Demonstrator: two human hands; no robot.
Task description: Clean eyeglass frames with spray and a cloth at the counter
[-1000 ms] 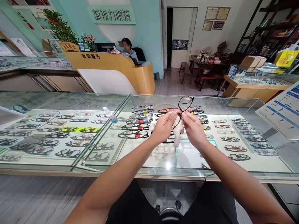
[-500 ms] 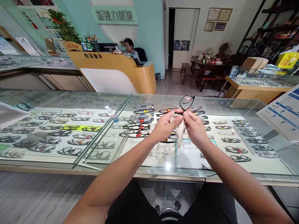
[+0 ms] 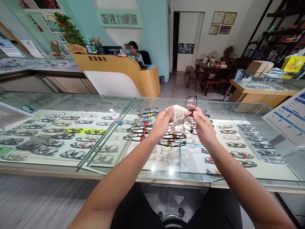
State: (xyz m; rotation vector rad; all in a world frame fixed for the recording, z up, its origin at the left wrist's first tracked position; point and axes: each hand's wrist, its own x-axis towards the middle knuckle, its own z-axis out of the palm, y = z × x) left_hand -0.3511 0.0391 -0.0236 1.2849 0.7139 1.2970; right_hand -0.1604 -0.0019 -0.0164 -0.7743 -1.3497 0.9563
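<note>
My left hand [image 3: 164,120] pinches a cream-coloured cloth [image 3: 178,114] that hangs loosely from the thumb and fingers. Close by on the right, my right hand [image 3: 202,126] is closed on a pair of black-rimmed eyeglasses [image 3: 192,114], held upright so one lens is above the other. The cloth spreads toward the glasses; whether it touches them I cannot tell. Below both hands lies the glass counter top, with rows of eyeglasses [image 3: 172,135] under or on it. A small white spray bottle [image 3: 116,117] stands to the left of my left hand.
The glass display case [image 3: 164,173] runs across in front of me. A white printed sheet [image 3: 289,119] stands at the right and a white paper [image 3: 11,117] at the left. Beyond, a person [image 3: 136,54] sits behind a wooden reception desk [image 3: 149,81].
My hands have moved apart. The cloth, earlier bunched around the glasses, has come off the lower lens and opened out in my left hand. The glasses have turned upright in my right hand.
</note>
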